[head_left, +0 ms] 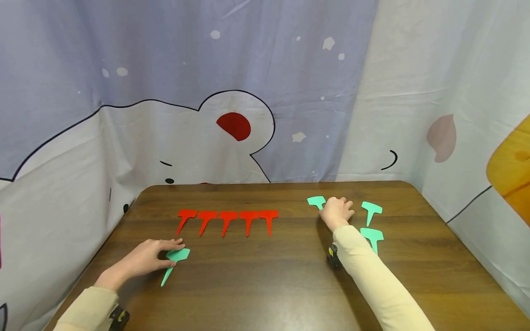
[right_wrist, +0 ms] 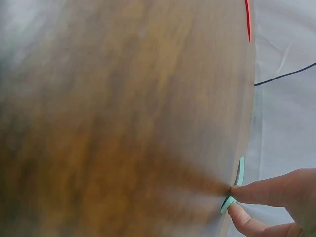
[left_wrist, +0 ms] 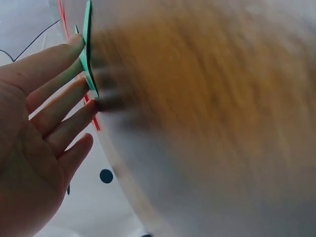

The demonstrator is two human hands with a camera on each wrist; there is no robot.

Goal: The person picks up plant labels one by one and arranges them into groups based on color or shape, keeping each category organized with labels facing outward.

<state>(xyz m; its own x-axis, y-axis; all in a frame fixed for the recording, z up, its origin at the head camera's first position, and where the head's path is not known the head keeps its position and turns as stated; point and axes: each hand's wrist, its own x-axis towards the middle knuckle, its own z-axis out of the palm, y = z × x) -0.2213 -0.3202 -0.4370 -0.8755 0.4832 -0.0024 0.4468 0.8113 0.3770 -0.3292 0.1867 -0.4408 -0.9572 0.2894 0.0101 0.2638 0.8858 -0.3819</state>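
Near the front left of the table, my left hand holds a green T-shaped plant label between thumb and fingers. Its pointed stem slants toward me. The left wrist view shows this green label edge-on at the fingertips. Farther back on the right, my right hand pinches another green plant label, whose stem is partly hidden by the hand. Thumb and finger meet on that label in the right wrist view. Two more green labels, one farther and one nearer, lie right of this hand.
Several red T-shaped labels lie in a row across the back left of the wooden table, stems toward me. A printed curtain hangs behind the table and along its sides.
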